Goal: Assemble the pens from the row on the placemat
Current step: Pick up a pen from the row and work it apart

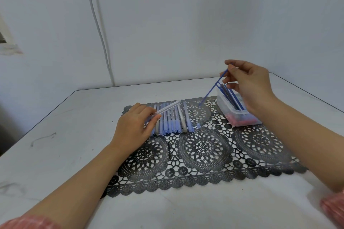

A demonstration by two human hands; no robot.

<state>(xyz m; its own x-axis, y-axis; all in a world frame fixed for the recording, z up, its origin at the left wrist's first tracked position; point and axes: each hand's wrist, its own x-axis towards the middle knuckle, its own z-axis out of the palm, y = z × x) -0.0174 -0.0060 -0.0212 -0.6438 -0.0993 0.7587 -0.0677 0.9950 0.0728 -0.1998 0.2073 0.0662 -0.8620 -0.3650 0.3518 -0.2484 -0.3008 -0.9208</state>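
Note:
A row of blue and grey pens [173,121] lies side by side on the black lace placemat [204,147]. My left hand [135,126] grips a clear pen barrel [167,108] slanted above the row's left end. My right hand [247,82] pinches the top of a thin blue refill [212,89], which hangs down to the left, its tip above the mat. A small blue cap [198,125] lies just right of the row.
A clear plastic tub [234,113] stands on the mat's far right, holding more blue refills and small red parts. The white table [74,135] meets a wall at the back. A white cable [100,29] runs down that wall.

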